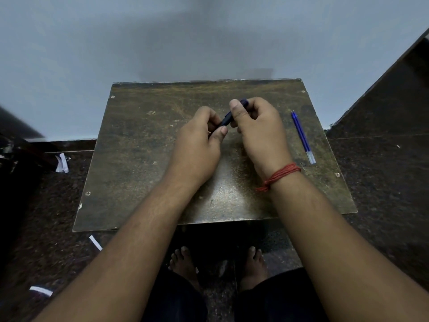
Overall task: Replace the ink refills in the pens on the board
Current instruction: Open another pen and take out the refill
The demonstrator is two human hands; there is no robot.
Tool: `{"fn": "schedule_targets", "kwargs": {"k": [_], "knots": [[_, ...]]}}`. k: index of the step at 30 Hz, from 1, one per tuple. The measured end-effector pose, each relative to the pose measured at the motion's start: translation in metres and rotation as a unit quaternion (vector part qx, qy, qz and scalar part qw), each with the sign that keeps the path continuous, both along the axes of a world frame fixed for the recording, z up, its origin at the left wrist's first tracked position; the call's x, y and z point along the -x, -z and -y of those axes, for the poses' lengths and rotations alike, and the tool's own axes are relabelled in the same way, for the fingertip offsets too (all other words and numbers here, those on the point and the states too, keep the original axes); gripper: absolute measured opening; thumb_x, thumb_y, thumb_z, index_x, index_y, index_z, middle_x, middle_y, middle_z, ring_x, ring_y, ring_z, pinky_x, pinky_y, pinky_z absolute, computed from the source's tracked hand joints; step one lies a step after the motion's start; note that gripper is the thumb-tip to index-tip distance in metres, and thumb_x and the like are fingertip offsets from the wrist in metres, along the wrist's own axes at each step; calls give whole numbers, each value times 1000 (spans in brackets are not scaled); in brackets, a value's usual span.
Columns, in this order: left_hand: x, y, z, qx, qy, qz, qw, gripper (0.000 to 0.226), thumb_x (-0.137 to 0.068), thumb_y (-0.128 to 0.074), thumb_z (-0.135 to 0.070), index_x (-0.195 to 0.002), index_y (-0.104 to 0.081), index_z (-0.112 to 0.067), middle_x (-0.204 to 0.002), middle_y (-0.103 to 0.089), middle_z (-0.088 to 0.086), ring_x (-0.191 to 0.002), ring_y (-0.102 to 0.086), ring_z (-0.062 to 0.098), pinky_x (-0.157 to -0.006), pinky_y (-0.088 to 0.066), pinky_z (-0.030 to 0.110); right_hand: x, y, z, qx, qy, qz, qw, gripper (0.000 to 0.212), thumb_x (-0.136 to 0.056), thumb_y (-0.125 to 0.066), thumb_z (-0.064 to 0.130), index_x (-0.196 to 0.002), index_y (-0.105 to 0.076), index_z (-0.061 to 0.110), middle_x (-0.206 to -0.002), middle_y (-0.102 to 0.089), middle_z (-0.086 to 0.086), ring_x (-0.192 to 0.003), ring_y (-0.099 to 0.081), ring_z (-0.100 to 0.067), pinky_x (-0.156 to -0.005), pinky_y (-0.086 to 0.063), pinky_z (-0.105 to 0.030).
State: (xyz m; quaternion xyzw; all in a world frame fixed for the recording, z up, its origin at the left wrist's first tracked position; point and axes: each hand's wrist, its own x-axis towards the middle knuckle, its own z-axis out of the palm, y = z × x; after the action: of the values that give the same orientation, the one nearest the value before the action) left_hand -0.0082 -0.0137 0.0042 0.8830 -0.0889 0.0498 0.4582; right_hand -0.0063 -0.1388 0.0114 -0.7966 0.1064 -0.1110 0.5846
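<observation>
Both hands hold one dark blue pen [228, 118] above the middle of the worn brown board [139, 163]. My left hand [200, 145] grips the pen's lower end between thumb and fingers. My right hand [257, 129], with a red thread on the wrist, closes around its upper end. The pen slants up to the right, and the fingers hide most of its middle. On the board's right side lie blue ink refills [303, 137], side by side, tips pointing away from me.
The board rests on a dark speckled floor against a pale wall [162, 43]. Scraps of white paper [62, 162] lie on the floor to the left. My bare feet [183, 263] show below the board's near edge. A dark ledge rises at the right.
</observation>
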Motion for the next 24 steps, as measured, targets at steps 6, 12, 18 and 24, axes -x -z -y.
{"fn": "schedule_targets", "kwargs": {"k": [6, 12, 18, 24], "knots": [[3, 2, 3, 63, 0, -60, 996, 16, -102, -53, -30, -93, -62, -20, -75, -62, -1, -64, -52, 9, -56, -38, 22, 1, 1, -4, -85, -11, -11, 996, 17, -100, -59, 26, -86, -67, 20, -76, -65, 8, -70, -58, -2, -69, -47, -27], [2, 2, 5, 84, -5, -99, 992, 23, -102, -52, -35, -90, -65, -20, -63, -50, -13, -55, -42, -1, -56, -34, 26, 0, 1, -4, -114, -21, -6, 993, 17, -101, -55, 16, -93, -67, 7, -72, -63, 5, -61, -54, 0, -62, -44, -21], [2, -5, 5, 79, 13, -88, 993, 23, -102, -52, -31, -91, -64, -17, -66, -51, -10, -56, -42, 0, -53, -33, 21, -1, 1, -3, -134, -25, 13, 991, 17, -101, -53, 11, -88, -65, 10, -71, -60, 4, -61, -52, -3, -63, -44, -24], [1, -8, 6, 50, 20, -59, 997, 21, -102, -52, -28, -89, -64, -17, -70, -57, -1, -59, -45, 3, -52, -32, 20, -2, 0, -1, -165, -33, 24, 985, 25, -101, -52, 8, -80, -63, 16, -69, -59, 4, -59, -50, -3, -59, -43, -20]]}}
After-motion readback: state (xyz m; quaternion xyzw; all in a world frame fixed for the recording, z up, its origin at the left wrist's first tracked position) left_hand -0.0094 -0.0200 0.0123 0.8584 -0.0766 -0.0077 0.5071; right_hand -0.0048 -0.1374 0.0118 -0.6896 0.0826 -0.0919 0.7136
